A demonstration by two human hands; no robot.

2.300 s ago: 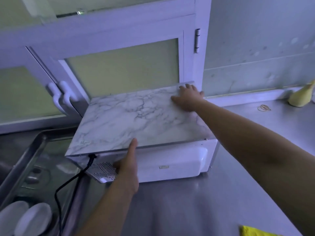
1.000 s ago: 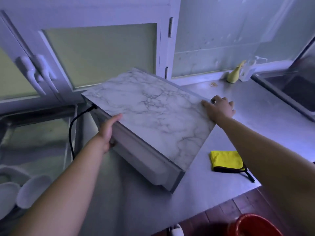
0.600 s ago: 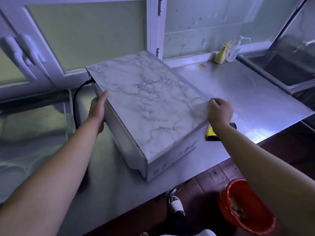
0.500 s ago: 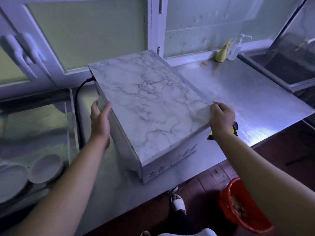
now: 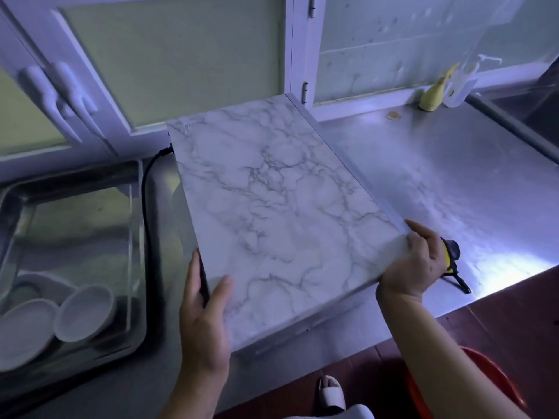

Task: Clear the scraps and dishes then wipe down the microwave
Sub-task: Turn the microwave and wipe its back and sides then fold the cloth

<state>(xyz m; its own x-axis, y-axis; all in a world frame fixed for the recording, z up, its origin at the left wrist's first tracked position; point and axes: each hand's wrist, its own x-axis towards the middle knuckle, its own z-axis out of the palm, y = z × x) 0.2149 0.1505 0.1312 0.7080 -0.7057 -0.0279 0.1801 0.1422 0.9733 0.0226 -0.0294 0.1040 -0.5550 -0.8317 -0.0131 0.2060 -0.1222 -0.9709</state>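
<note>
Both of my hands are on the microwave, which sits skewed on the steel desk, its near corner close to the front edge. My left hand grips its near left side, with the thumb laid on the marble-patterned top and the fingers against the side wall. My right hand holds the near right corner, fingers curled over the top edge. Just beyond that hand a yellow cloth lies near the desk's front edge, partly hidden. A black cord leaves the microwave's far left corner. At the desk's left end, white dishes lie in a steel basin.
</note>
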